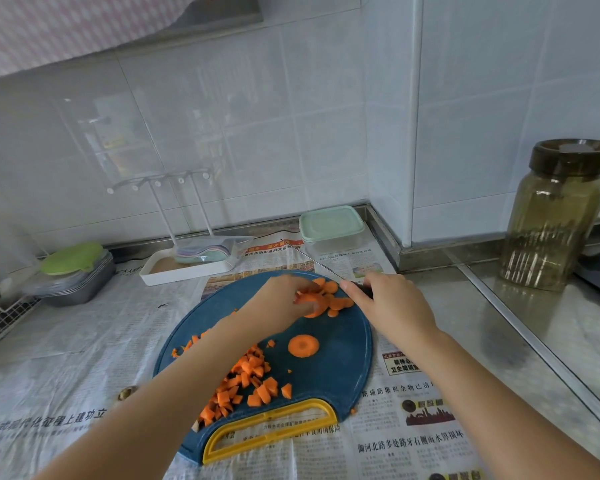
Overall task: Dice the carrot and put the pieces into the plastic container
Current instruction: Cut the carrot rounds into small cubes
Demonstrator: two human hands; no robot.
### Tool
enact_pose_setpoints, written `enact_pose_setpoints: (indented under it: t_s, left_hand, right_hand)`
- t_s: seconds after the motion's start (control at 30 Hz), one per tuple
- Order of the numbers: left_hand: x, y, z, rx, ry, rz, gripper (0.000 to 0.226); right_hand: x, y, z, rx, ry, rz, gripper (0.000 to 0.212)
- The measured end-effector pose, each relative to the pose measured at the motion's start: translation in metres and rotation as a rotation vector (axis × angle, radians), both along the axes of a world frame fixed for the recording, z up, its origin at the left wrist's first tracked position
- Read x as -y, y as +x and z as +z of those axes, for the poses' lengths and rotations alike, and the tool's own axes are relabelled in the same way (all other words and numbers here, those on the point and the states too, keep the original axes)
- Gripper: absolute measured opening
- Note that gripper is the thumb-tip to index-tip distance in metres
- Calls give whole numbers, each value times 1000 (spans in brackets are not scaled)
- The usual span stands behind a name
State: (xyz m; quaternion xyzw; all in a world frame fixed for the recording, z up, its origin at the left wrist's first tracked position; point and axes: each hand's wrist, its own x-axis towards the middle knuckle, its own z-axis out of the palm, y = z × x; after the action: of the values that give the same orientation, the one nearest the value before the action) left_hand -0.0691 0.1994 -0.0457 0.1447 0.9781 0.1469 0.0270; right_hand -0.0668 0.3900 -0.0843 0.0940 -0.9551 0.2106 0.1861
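Carrot slices [329, 299] lie at the far edge of the blue cutting board [340, 375], held by the left hand [281, 301] with fingers curled round them; the right hand [392, 306] grips the knife [312, 260] just beside. Diced pieces [253, 382] heap nearer; the lidded plastic container [331, 225] stands behind the board.

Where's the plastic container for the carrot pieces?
In the head view, the plastic container sits lidded at the counter's back, right of centre, by the wall corner, beyond the blue cutting board.

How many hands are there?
2. The left hand holds carrot slices on the blue cutting board; the right hand grips the knife just beside them. None seem hidden.
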Motion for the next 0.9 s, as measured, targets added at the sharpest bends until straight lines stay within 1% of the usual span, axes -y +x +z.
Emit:
enact_pose_setpoints:
  t_s: [0.07, 0.1, 0.13, 0.23, 0.37, 0.53, 0.7, 0.8, 0.9]
  left_hand:
    - [-4, 3, 0, 34, -95, 6, 59]
    - [-6, 4, 1, 42, -131, 9, 62]
    - [-8, 4, 2, 39, -151, 8, 62]
    - [-12, 6, 7, 1, -159, -13, 54]
    - [-17, 7, 8, -30, -223, -19, 44]
    - [-12, 14, 13, -40, -140, -3, 37]
    - [5, 34, 24, 16, -81, 14, 43]
    - [-1, 49, 21, 113, -111, -9, 43]
    - [-6, 57, 7, 100, -174, -37, 44]
  right_hand:
    - [0, 0, 1, 1, 4, -1, 50]
    - [0, 0, 1, 4, 4, 0, 50]
    - [0, 0, 1, 5, 8, 0, 50]
    - [0, 0, 1, -3, 16, 0, 49]
    - [0, 1, 1, 10, 7, -2, 49]
    - [1, 0, 0, -5, 3, 2, 49]
    - [1, 2, 2, -6, 26, 10, 49]
    - [1, 3, 3, 2, 15, 7, 49]
    - [1, 3, 3, 1, 11, 5, 48]
